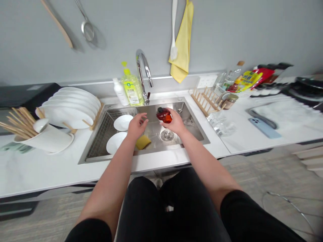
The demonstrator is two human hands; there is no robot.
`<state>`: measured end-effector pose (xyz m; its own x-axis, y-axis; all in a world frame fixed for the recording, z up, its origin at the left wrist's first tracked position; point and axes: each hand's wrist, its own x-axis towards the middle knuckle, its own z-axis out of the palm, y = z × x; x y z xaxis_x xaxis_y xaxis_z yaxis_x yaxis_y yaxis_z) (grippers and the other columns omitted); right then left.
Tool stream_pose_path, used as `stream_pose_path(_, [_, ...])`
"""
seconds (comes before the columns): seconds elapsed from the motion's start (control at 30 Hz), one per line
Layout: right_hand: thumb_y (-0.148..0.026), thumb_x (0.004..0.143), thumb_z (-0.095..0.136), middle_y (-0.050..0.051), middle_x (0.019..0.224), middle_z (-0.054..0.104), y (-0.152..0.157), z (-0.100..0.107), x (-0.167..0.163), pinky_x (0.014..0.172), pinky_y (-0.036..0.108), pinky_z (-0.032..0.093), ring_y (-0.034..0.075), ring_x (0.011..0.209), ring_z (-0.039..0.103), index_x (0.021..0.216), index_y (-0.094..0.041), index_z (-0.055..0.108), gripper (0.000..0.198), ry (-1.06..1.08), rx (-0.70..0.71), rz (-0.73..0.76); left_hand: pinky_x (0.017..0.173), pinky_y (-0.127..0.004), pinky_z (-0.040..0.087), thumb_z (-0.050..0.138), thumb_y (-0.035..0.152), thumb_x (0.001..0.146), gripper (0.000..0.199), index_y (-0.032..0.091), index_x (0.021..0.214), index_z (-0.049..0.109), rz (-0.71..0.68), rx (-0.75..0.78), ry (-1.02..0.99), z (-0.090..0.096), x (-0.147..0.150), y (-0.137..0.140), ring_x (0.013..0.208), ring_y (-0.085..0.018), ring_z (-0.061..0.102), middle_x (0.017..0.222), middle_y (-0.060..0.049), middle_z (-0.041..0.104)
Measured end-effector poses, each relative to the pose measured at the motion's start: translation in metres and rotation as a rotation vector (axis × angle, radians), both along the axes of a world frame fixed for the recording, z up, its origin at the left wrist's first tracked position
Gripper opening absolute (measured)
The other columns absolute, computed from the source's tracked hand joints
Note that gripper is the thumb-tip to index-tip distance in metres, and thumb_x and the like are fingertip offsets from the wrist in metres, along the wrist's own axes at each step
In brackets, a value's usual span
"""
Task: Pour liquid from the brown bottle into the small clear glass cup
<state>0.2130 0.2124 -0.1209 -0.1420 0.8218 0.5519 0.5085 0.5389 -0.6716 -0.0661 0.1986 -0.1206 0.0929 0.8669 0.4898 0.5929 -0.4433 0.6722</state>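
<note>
My right hand (175,121) is wrapped round a small dark red bottle (163,114) with a black cap, held above the steel sink (193,134) near its drain (167,135). The bottle is tilted, its cap toward the left. Over the sink's middle, my left hand (137,125) is empty, its fingers apart and slightly curled. Beneath it lies a yellow sponge (143,142). Two white dishes, a farther plate (122,122) and a nearer plate (115,143), sit at the sink's left by a wire basket (99,141); my left forearm partly covers the nearer one.
Behind the sink stand a faucet (143,74), a yellow-green pump bottle (132,87) and a white bottle (120,92). Stacked plates (68,107) and a chopstick holder (50,137) are left. A wooden rack (205,99), glasses (222,124) and a phone (264,127) lie right.
</note>
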Motion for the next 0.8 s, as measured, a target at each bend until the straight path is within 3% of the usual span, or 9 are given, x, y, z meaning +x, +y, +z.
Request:
stream_pose_path(0.1, [-0.05, 0.08, 0.094, 0.021, 0.16, 0.067, -0.04, 0.008, 0.003, 0.13, 0.061, 0.05, 0.041, 0.148, 0.066, 0.16, -0.021, 0.057, 0.093, 0.179, 0.074, -0.129, 0.088, -0.038, 0.06, 0.062, 0.044, 0.107, 0.042, 0.022, 0.14, 0.075, 0.045, -0.036, 0.079, 0.003, 0.003, -0.048, 0.092, -0.024, 0.074, 0.121, -0.011, 0.083])
stream_pose_path(0.2, [-0.055, 0.084, 0.09, 0.022, 0.159, 0.065, -0.093, 0.011, 0.015, 0.13, 0.063, 0.05, 0.04, 0.15, 0.064, 0.161, -0.021, 0.054, 0.091, 0.251, 0.14, -0.211, 0.107, -0.048, 0.06, 0.057, 0.043, 0.11, 0.04, 0.021, 0.138, 0.077, -0.009, -0.044, 0.289, 0.001, 0.004, -0.099, 0.115, -0.032, 0.076, 0.126, -0.015, 0.083])
stream_pose_path(0.33, [-0.059, 0.084, 0.091, 0.022, 0.159, 0.064, -0.164, 0.011, 0.055, 0.128, 0.066, 0.052, 0.042, 0.148, 0.066, 0.163, -0.022, 0.054, 0.095, 0.304, 0.16, -0.29, 0.119, -0.055, 0.055, 0.055, 0.043, 0.112, 0.043, 0.022, 0.142, 0.077, -0.046, -0.04, 0.473, -0.001, 0.003, -0.144, 0.133, -0.04, 0.07, 0.138, -0.017, 0.08])
stream_pose_path(0.53, [-0.059, 0.074, 0.093, 0.02, 0.157, 0.067, -0.222, 0.01, 0.171, 0.111, 0.059, 0.065, 0.039, 0.132, 0.076, 0.163, -0.025, 0.053, 0.103, 0.385, 0.059, -0.566, 0.12, -0.053, 0.056, 0.055, 0.044, 0.111, 0.041, 0.024, 0.138, 0.079, -0.02, -0.067, 0.454, 0.002, 0.001, -0.152, 0.134, -0.038, 0.072, 0.138, -0.015, 0.081])
stream_pose_path(0.63, [-0.06, 0.068, 0.094, 0.018, 0.141, 0.074, -0.226, 0.005, 0.227, 0.105, 0.059, 0.067, 0.037, 0.118, 0.079, 0.155, -0.024, 0.057, 0.101, 0.437, 0.044, -0.775, 0.12, -0.052, 0.056, 0.053, 0.046, 0.112, 0.042, 0.024, 0.137, 0.078, -0.006, -0.073, 0.43, 0.002, 0.0, -0.147, 0.134, -0.037, 0.073, 0.139, -0.015, 0.081])
stream_pose_path(0.8, [-0.06, 0.061, 0.095, 0.017, 0.134, 0.078, -0.212, -0.01, 0.261, 0.101, 0.054, 0.068, 0.035, 0.115, 0.08, 0.145, -0.025, 0.06, 0.098, 0.442, -0.09, -0.831, 0.121, -0.051, 0.055, 0.052, 0.047, 0.112, 0.043, 0.022, 0.136, 0.078, 0.012, -0.086, 0.42, -0.002, -0.001, -0.145, 0.134, -0.036, 0.072, 0.138, -0.015, 0.081])
